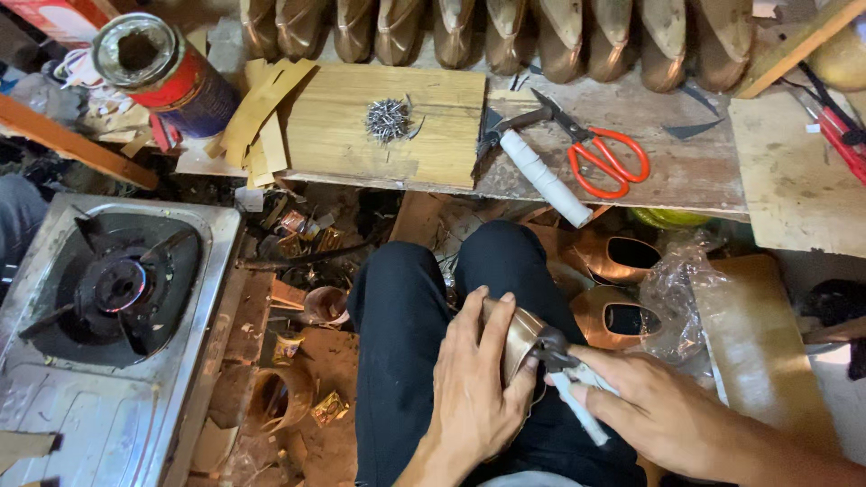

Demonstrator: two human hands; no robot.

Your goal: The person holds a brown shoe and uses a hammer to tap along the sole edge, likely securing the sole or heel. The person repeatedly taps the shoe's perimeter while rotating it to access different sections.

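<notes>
The bronze shoe upper (pixel 519 338) looks glossy and smooth, like metallic leather. The pliers (pixel 566 379) have dark metal jaws and white-wrapped handles. The tabletop (pixel 695 171) is rough, worn wood; the stove (pixel 108 397) is brushed steel, the scissors' (pixel 595 149) handles orange plastic.

Red-blue labelled can (pixel 167 77), upper left

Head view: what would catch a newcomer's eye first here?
The two hands low in the middle: the left hand clasps a bronze-coloured shoe on the lap, while the right hand holds white-handled pincers against it. Next, the red-handled scissors on the plank bench above, right of a pile of small nails. At left sits a steel gas stove.
</notes>
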